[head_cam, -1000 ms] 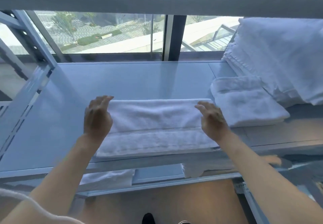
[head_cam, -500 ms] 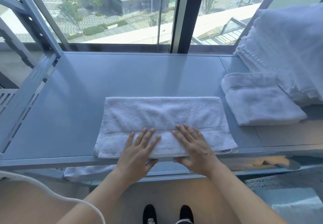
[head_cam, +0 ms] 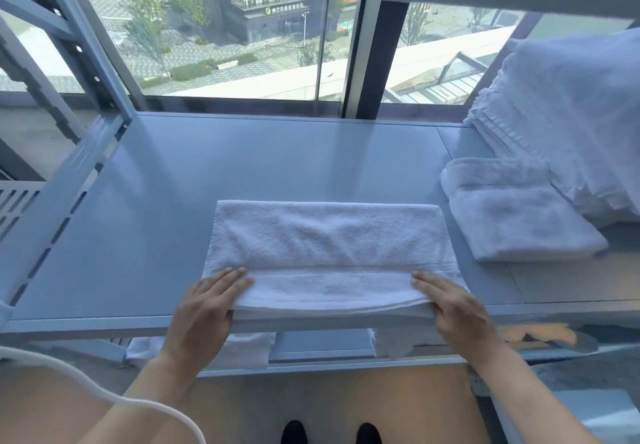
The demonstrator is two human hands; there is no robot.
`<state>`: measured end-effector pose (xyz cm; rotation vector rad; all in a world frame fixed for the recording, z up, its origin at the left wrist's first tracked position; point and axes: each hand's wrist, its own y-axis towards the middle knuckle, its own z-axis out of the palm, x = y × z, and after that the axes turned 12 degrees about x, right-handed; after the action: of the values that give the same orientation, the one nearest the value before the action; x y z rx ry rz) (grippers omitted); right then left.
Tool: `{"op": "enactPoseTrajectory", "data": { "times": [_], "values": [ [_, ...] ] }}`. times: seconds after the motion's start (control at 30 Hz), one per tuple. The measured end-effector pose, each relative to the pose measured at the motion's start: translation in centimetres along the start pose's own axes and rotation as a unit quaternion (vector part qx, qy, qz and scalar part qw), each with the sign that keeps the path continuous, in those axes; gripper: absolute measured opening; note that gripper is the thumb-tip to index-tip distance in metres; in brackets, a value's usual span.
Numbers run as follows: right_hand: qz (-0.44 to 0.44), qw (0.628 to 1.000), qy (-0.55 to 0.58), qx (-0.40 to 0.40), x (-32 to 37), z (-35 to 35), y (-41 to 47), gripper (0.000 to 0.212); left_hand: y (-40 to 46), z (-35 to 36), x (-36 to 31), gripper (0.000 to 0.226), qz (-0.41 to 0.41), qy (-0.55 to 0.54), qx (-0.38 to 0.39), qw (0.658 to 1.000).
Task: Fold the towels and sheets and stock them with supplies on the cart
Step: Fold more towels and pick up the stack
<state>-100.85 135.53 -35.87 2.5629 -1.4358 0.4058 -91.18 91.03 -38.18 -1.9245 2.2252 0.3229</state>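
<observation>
A white towel (head_cam: 329,253), folded into a long strip, lies across the grey cart shelf (head_cam: 173,208) near its front edge. My left hand (head_cam: 207,308) grips the towel's near left corner, fingers on top and thumb under the edge. My right hand (head_cam: 453,308) grips the near right corner the same way. The near edge is slightly lifted off the shelf. A smaller folded white towel (head_cam: 512,215) lies to the right on the same shelf.
A tall pile of white linen (head_cam: 571,114) fills the shelf's far right. Grey frame posts (head_cam: 90,45) rise at the left. A window runs behind the shelf. More white towels (head_cam: 242,350) sit on the lower shelf. A white cable (head_cam: 104,391) crosses the lower left.
My hands slid apart from the middle of the towel's near edge to its two near corners and took hold there. The view shifted slightly.
</observation>
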Motion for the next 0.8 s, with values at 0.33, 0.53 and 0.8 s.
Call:
{"op": "enactPoseTrajectory", "data": {
  "times": [0.33,0.53,0.8],
  "values": [
    [0.094,0.990,-0.060,-0.091,-1.1,-9.1,9.5,0.033,11.9,-11.4,1.3,0.049,-0.009,0.001,-0.062,0.998],
    [0.042,0.972,-0.053,-0.227,0.1,-13.1,11.2,0.050,14.6,-16.5,1.8,0.047,0.025,0.002,-0.196,0.980],
    [0.028,0.998,-0.036,-0.050,-1.6,-1.4,0.6,0.076,2.4,-2.4,2.0,0.062,0.033,-0.013,-0.060,0.998]
  ]
}}
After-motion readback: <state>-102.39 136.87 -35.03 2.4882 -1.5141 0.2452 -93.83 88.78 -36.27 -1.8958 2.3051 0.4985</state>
